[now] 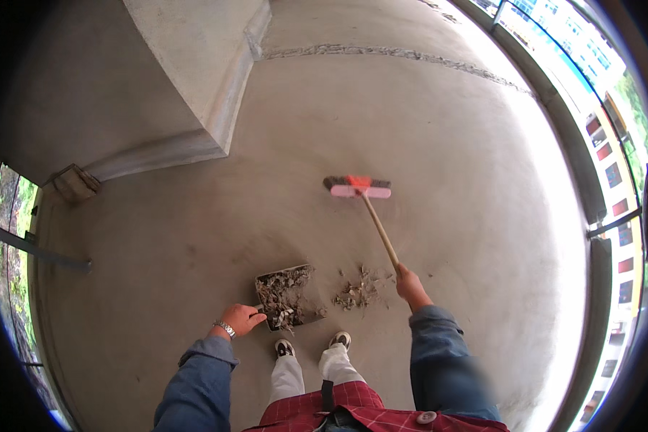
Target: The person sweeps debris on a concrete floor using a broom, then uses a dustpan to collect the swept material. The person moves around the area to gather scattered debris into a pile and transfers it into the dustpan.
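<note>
My left hand [240,319], with a metal-band watch at the wrist, grips the handle of a dustpan [258,294]. Dry leaves and dirt [281,294] fill much of the pan, which lies in front of my feet. In my right hand [410,286] is the wooden handle of a broom [378,224]. The broom's head [359,187], pink and red with dark bristles, is out ahead of me, beyond the debris. A loose pile of dry leaves and grit [359,289] lies on the concrete floor [443,146], just right of the dustpan's mouth.
A concrete pillar [178,70] with a raised base juts in at upper left. A box-like object [75,183] rests against the wall at left. A rough strip [367,51] crosses the floor farther off. Along the right runs a low ledge [561,129] with railing; windows line the left.
</note>
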The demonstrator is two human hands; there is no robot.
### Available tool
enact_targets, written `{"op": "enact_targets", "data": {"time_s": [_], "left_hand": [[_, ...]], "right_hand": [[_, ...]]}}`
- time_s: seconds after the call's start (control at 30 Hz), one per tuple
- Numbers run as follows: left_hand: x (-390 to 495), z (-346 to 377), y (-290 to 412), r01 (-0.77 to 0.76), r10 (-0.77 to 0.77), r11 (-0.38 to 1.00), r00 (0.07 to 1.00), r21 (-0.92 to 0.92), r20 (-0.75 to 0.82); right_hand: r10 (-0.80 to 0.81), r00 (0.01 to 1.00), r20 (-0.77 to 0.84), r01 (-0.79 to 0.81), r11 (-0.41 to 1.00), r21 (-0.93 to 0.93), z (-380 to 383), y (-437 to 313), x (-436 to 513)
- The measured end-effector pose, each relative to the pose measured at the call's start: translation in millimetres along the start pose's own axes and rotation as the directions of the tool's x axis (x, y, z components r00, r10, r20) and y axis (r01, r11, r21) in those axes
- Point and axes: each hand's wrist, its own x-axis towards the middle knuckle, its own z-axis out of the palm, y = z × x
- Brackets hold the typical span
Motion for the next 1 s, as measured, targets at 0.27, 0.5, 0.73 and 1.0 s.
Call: {"op": "enact_targets", "data": {"time_s": [0.27, 0.5, 0.73, 1.0], "left_hand": [[-0.5, 5.5, -9.4, -0.036, 0.037, 0.999, 0.997, 0.021, -0.07], [11.7, 2.9, -9.4, -0.041, 0.042, 0.999, 0.995, 0.014, -0.087], [11.0, -11.0, 0.2, -0.084, 0.074, 0.993, 0.991, -0.088, -0.115], [12.3, -11.8, -4.4, -0.147, 0.13, 0.984, 0.978, -0.098, -0.164]], "right_hand": [[0.072, 0.995, 0.065, -0.063, 0.99, -0.123, 47.4, -49.5, 103.7], [0.095, 0.977, 0.191, -0.024, 0.939, -0.344, 46.6, 34.5, -65.5], [0.21, 0.926, 0.313, -0.157, 0.97, -0.184, -27.9, 28.1, -220.5], [0.505, 0.839, 0.201, -0.51, 0.86, -0.031, -43.6, -1.6, -243.2]]}}
